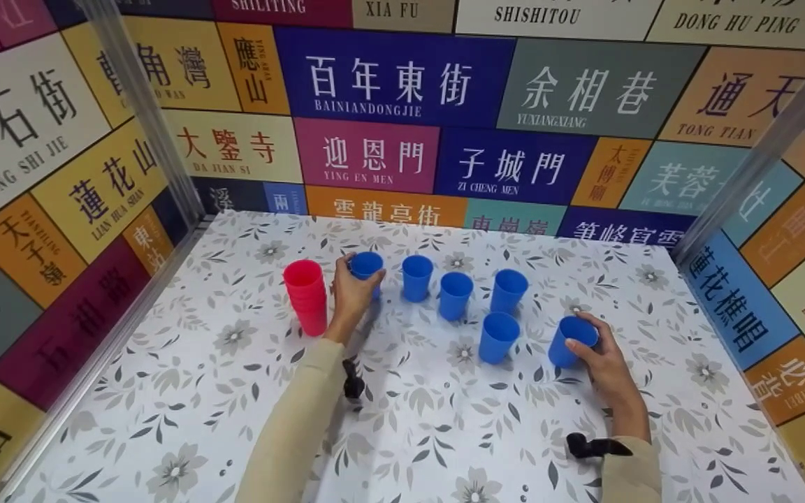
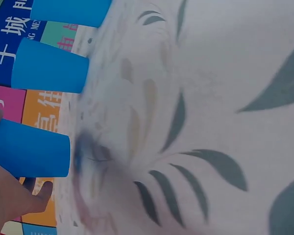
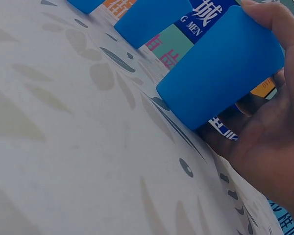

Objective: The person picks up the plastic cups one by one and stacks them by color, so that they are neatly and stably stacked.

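My left hand (image 1: pixel 355 293) grips a blue cup (image 1: pixel 367 264) at the far left of the blue cups, thumb on the near side and fingers round the left. In the left wrist view that cup (image 2: pixel 32 149) is upright, its base close over the tabletop. My right hand (image 1: pixel 605 356) holds another blue cup (image 1: pixel 567 346) at the right, thumb at the rim and fingers behind. The right wrist view shows this cup (image 3: pixel 220 68) close up, its base right at the patterned cloth. Just left of my left hand stands a stack of red cups (image 1: pixel 308 300).
Between my hands, several more blue cups stand mouth up: one blue cup (image 1: pixel 417 279) near the left hand, another (image 1: pixel 499 339) nearest the front. White leaf-patterned cloth (image 1: pixel 416 433) covers the table. Sign-covered walls (image 1: pixel 395 77) enclose the back and sides.
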A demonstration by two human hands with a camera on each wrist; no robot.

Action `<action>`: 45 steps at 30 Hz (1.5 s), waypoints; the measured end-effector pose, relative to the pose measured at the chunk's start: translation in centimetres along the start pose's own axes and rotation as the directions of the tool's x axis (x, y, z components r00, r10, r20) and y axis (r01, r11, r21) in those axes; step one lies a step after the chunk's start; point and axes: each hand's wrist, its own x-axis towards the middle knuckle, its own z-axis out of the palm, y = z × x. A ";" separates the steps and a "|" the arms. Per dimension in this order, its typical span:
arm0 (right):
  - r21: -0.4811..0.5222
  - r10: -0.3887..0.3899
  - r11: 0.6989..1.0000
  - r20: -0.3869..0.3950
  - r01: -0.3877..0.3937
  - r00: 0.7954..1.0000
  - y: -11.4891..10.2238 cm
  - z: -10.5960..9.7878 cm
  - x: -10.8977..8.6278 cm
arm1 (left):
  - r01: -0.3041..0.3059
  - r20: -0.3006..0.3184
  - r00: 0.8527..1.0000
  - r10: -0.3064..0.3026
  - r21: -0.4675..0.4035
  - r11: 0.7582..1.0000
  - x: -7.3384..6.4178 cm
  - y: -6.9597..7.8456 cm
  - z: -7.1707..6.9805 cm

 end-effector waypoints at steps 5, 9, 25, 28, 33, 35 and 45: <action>0.012 -0.006 1.000 -0.013 0.006 1.000 0.1 0.1 0.1 | -0.064 0.016 0.998 0.065 -0.044 0.997 -0.3 2.0 0.2; -0.011 -0.003 1.000 -0.016 0.003 1.000 0.1 0.2 0.1 | -0.129 0.043 0.990 0.132 -0.060 0.990 -0.6 4.0 0.4; -0.069 0.044 0.997 -0.044 -0.047 0.998 -0.2 0.0 0.2 | -0.290 0.179 0.941 0.288 -0.017 0.957 -2.5 10.5 2.8; -0.049 0.024 0.998 -0.028 -0.026 0.999 -0.1 0.1 0.2 | -0.294 0.214 0.932 0.294 -0.033 0.955 -3.2 11.3 3.6; -0.022 0.003 1.000 -0.001 -0.003 1.000 -0.1 0.1 0.1 | -0.310 0.272 0.909 0.315 -0.062 0.949 -4.5 12.2 4.9; -0.024 0.010 1.000 -0.006 -0.010 1.000 -0.1 0.0 0.1 | -0.309 0.293 0.902 0.316 -0.072 0.948 -5.1 12.5 5.5; -0.077 0.033 0.996 -0.028 -0.036 0.999 -0.3 -0.2 0.0 | -0.257 0.399 0.871 0.286 -0.125 0.958 -8.2 14.2 8.4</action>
